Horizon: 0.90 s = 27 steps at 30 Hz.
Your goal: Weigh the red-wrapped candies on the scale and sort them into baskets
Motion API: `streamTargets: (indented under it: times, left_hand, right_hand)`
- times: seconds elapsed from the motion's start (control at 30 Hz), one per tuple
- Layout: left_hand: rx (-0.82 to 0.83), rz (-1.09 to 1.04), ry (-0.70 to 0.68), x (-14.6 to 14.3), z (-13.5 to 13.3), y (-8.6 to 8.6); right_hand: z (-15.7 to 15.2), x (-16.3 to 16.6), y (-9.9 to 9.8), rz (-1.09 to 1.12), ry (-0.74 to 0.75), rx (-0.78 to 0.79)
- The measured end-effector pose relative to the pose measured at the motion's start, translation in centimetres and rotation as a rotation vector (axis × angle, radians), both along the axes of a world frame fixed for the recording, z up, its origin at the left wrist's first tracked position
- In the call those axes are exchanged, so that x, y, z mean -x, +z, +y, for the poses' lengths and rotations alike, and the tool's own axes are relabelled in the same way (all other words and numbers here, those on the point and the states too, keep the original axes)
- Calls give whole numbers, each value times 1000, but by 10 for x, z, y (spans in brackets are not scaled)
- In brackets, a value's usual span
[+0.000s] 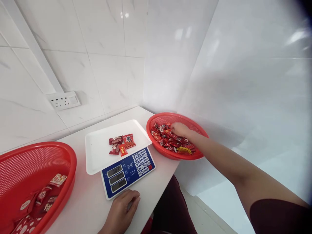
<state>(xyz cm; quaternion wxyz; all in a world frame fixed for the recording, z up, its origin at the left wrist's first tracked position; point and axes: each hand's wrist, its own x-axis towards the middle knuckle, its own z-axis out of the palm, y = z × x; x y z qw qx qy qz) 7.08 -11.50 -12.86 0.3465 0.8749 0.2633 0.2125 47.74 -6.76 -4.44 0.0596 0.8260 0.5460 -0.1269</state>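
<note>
While the left hand point(122, 211) rests on the white worktop point(162, 169) near its front edge, loosely curled, with a gap beside the thumb and nothing visible in its grasp, the right arm stretches across to the right. In this head view, the right hand point(179, 129) dips into the right-hand basket, fingers bent down among packets; whether they grip 1 cannot be told.

Behind the worktop's back edge rises a white marbled tile wall point(104, 78) with a white socket panel point(63, 100); a glossy pale wall point(243, 81) stands at right.

The round red plastic mesh basket point(175, 156) near the far right corner, overlapping the right edge, holds shiny red wrapped packets point(168, 140) and 1 yellow packet point(184, 150). Another red mesh basket point(69, 159), at the worktop's left, contains red and patterned packets point(47, 198). Between the 2 baskets, a blue-panelled digital scale point(130, 170) carries a white rectangular tray point(97, 152) with several small red packets point(128, 141) grouped around its middle.
</note>
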Motion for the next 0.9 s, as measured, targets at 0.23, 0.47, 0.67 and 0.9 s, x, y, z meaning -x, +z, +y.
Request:
streamTargets:
  times: [0.23,0.47,0.67,0.9]
  left_hand:
    - [-16,-5,12,-1,0,-3]
    - [33,-2,18,0,-2,-2]
    - [44,-52,54,-1,-3,-4]
    - [34,-22,26,-1,-2,-1]
  right_hand:
    - [13,37,-26,91,117,64]
    - [15,34,-33,115,81,-2]
    - [9,18,-17,167,52,-86]
    - [-1,13,-4,255,64,-95]
